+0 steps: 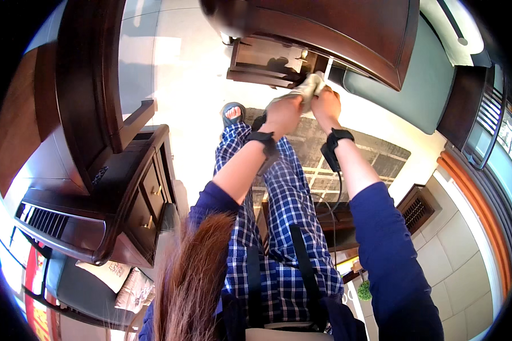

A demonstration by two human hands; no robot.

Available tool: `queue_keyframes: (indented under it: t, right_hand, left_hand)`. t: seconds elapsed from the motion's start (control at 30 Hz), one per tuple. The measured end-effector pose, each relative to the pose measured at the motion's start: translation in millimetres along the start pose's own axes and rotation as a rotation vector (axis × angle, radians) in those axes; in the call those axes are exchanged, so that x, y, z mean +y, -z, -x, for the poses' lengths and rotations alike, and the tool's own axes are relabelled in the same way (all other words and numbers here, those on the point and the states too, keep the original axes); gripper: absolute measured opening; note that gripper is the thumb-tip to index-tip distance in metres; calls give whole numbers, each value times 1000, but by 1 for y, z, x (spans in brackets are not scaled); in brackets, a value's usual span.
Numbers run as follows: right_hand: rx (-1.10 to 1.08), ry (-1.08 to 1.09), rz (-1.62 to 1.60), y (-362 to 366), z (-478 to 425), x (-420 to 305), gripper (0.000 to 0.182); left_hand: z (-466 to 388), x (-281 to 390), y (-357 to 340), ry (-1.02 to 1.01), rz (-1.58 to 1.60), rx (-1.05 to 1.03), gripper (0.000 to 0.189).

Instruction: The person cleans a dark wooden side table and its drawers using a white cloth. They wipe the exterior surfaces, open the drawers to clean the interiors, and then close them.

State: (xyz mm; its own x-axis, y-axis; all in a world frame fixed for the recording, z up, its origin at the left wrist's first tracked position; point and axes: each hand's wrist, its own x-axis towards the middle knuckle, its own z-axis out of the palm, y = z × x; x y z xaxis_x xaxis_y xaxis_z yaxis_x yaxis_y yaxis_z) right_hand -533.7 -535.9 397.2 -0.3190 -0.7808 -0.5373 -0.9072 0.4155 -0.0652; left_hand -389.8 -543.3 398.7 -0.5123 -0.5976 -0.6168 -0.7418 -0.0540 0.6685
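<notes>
A crumpled pale beige cloth is stretched between my two hands, just below the edge of a dark wood table. My left hand grips its lower left part and is slightly blurred. On its right side, my right hand has fingers closed on the cloth. Both wrists carry black straps, and a cable hangs from the right one. Right beyond the cloth, a dark wood drawer or shelf compartment sits under the tabletop; which of the two I cannot tell. The cloth's far end overlaps its front edge.
A grey patterned rug lies below my hands, near my sandalled foot. At left stands a dark wood cabinet with brass-coloured handles. A grey-green seat cushion is at upper right. Two throw pillows rest on a dark seat.
</notes>
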Motion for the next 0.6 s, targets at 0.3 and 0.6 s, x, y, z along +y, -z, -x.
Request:
queue_keyframes:
  t: [0.3, 0.6]
  right_hand:
    - [-278, 406, -139, -22, -11, -198, 30]
    - [12, 542, -113, -23, -6, -95, 26]
  left_hand:
    - [83, -190, 63, 246, 287, 311, 32]
    - [66, -134, 57, 143, 114, 350, 26]
